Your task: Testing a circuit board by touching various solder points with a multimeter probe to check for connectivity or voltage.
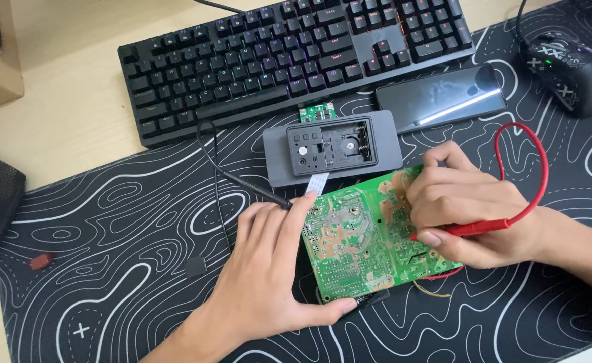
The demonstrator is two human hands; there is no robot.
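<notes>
Green circuit board (366, 235) is pinned solder-side up on the table mat (121, 222), left hand (269, 269) clamped along its edge with a black probe (255, 190) tucked under the fingers. Right hand (467, 215) is closed on a red probe (470, 228), tip pressed just inside that grip. Neighbouring joints could probably get bridged if the tip skids.

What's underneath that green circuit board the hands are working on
Under the green circuit board, a dark part and thin red and tan wires poke out at its near edge, above the patterned desk mat. The board covers the rest, so what they are is unclear.
</notes>
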